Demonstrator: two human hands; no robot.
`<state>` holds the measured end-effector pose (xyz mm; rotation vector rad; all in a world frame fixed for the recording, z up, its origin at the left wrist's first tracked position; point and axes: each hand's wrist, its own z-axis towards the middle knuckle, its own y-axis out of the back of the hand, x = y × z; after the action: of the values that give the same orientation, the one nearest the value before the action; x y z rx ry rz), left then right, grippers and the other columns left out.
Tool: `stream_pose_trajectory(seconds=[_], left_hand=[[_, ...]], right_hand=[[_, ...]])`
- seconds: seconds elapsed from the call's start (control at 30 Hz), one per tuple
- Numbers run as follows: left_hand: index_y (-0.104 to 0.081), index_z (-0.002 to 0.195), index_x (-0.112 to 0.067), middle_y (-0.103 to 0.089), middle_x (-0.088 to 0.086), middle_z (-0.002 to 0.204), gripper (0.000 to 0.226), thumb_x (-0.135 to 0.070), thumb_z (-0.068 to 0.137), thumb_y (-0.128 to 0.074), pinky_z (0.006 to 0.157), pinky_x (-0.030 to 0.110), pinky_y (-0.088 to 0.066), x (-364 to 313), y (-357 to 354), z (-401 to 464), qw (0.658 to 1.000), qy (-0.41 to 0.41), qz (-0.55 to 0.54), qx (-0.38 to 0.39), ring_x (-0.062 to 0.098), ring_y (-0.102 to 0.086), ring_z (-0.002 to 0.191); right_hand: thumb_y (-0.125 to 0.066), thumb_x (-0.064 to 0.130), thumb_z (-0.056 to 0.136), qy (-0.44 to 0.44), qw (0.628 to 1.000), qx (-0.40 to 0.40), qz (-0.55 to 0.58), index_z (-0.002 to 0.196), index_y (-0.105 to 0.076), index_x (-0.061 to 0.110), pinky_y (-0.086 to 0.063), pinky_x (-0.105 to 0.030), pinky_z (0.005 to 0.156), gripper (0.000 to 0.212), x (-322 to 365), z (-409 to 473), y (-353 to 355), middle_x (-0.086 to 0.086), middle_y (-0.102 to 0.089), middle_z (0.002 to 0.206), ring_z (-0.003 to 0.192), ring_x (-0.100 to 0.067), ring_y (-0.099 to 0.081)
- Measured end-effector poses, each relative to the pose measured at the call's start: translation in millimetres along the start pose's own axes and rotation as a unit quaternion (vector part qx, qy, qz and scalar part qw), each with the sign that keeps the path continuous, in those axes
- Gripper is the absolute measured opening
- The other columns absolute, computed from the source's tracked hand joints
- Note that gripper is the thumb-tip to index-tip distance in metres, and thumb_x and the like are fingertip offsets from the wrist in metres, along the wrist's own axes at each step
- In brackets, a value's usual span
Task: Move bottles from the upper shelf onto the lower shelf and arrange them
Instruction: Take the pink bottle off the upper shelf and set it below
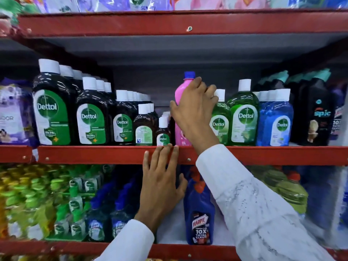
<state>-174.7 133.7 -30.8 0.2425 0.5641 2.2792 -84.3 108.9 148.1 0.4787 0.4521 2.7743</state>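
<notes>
A tall pink bottle (179, 95) with a blue cap stands upright on the upper shelf (94, 154), between small brown Dettol bottles and green Dettol bottles. My right hand (194, 112) wraps around its upper body from the right, fingers curled near the neck. My left hand (162, 178) is spread flat with fingers apart, fingertips touching the red front rail of the upper shelf, holding nothing. On the lower shelf (169, 248) a blue Harpic bottle (199, 213) with a red cap stands just right of my left hand.
Dark Dettol bottles (52, 110) in falling sizes fill the upper shelf's left; green Dettol (243, 113), blue Dettol (276, 119) and black Spic bottles (318, 113) its right. Below, green-capped bottles (71, 200) and blue bottles (105, 213) crowd the left, yellow-green ones (290, 191) the right.
</notes>
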Motion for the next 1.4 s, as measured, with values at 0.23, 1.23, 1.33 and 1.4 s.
stream_pose_trajectory(seconds=[0.23,1.23,1.33,1.4], left_hand=[[-0.05,0.146,-0.015,-0.054,0.007,0.148,0.071,-0.037,0.08,-0.062,0.116,0.059,-0.038,2.2,-0.4,1.1,1.0,-0.005,-0.016,-0.009,0.028,-0.047,0.138],[-0.043,0.148,-0.003,-0.047,0.02,0.149,0.074,-0.012,0.075,-0.043,0.12,0.057,-0.033,-66.7,-25.2,8.2,0.997,0.004,-0.042,-0.062,0.038,-0.029,0.144],[-0.04,0.149,-0.004,-0.045,0.019,0.149,0.076,-0.003,0.074,-0.049,0.122,0.056,-0.031,-66.1,-25.3,9.3,0.998,0.005,-0.027,-0.054,0.038,-0.029,0.144],[-0.04,0.15,-0.004,-0.045,0.019,0.149,0.074,0.002,0.076,-0.049,0.123,0.054,-0.03,-68.2,-25.6,10.7,0.998,0.015,-0.028,-0.05,0.039,-0.031,0.144]], right_hand=[[-0.072,0.039,0.083,0.021,0.997,-0.028,0.061,0.146,-0.032,0.001,-0.046,-0.038,0.092,0.083,-1.3,-4.4,-2.0,-0.015,-0.047,0.138,0.119,-0.034,-0.052],[-0.083,0.037,0.076,-0.063,0.964,0.002,0.258,0.135,-0.042,0.009,-0.031,-0.001,0.093,0.078,-230.0,-175.7,37.5,-0.003,-0.048,0.127,0.109,-0.005,-0.043],[-0.08,0.04,0.078,-0.089,0.962,0.044,0.254,0.137,-0.04,0.01,-0.039,-0.018,0.097,0.077,-249.2,-192.2,6.4,-0.003,-0.046,0.129,0.112,-0.009,-0.044],[-0.079,0.042,0.079,-0.098,0.961,0.065,0.249,0.139,-0.038,0.01,-0.037,-0.02,0.098,0.079,-259.0,-199.4,-10.8,-0.004,-0.045,0.131,0.116,-0.014,-0.045]])
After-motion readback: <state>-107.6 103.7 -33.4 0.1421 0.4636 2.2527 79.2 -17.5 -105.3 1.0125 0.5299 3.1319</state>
